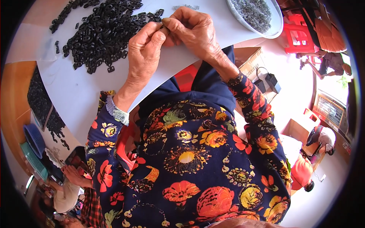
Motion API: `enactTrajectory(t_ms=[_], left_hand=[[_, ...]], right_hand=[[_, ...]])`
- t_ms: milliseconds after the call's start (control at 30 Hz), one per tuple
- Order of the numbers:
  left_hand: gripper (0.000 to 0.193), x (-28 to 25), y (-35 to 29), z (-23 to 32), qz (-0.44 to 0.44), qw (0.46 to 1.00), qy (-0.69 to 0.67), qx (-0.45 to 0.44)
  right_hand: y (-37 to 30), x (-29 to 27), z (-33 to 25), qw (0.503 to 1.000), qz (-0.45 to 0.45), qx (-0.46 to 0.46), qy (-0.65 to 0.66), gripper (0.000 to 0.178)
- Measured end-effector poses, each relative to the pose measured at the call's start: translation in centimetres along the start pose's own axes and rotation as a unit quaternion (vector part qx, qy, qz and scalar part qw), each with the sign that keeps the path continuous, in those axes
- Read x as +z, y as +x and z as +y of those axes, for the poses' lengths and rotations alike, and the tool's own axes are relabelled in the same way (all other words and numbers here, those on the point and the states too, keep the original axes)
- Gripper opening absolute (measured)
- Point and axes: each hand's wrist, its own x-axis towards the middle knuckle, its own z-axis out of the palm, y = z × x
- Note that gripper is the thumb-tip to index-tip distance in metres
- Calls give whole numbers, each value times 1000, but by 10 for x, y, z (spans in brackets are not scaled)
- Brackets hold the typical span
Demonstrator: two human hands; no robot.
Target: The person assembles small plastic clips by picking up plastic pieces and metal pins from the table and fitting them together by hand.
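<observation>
The left hand (146,49) and right hand (194,32) meet, each grip pinched together, any contents hidden. Black parts (99,41) heap the counter (72,89).

A pile of parts (100,41) spreads across the left of the worktop (80,106), while a basin (276,33) holding loose pieces (253,15) sits at its right, by the near edge. Scattered bits (185,7) lie between the two, farther back than the person's left hand (145,51) and right hand (194,33), which meet over the worktop just right of the pile. Off the near edge, to the person's right, stands a carton (249,59), with a stool (300,40) beyond. At far left, further parts (38,93) lie near two baskets (34,140).
</observation>
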Motion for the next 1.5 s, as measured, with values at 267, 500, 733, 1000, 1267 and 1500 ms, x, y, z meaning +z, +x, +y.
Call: enactTrajectory(t_ms=[267,500,733,1000,1267,1500], left_hand=[[16,-2,-1,1,-14,1000,-8,-18],[16,-1,1,2,-8,999,40,-7],[19,-6,1,-4,-21,994,-67,-88],[22,-8,4,-3,-64,997,9,-40],[22,-6,3,-6,-60,973,-180,-130],[25,-3,-3,-2,-126,913,-332,-203]], right_hand=[[4,-10,5,998,-49,15,47,18],[0,-2,1,999,-2,-20,-36,20],[3,-10,-2,998,-39,14,47,22],[3,-5,9,999,-12,-13,29,17],[0,-12,4,997,-56,-5,60,18],[-10,-21,1,976,-134,32,170,17]])
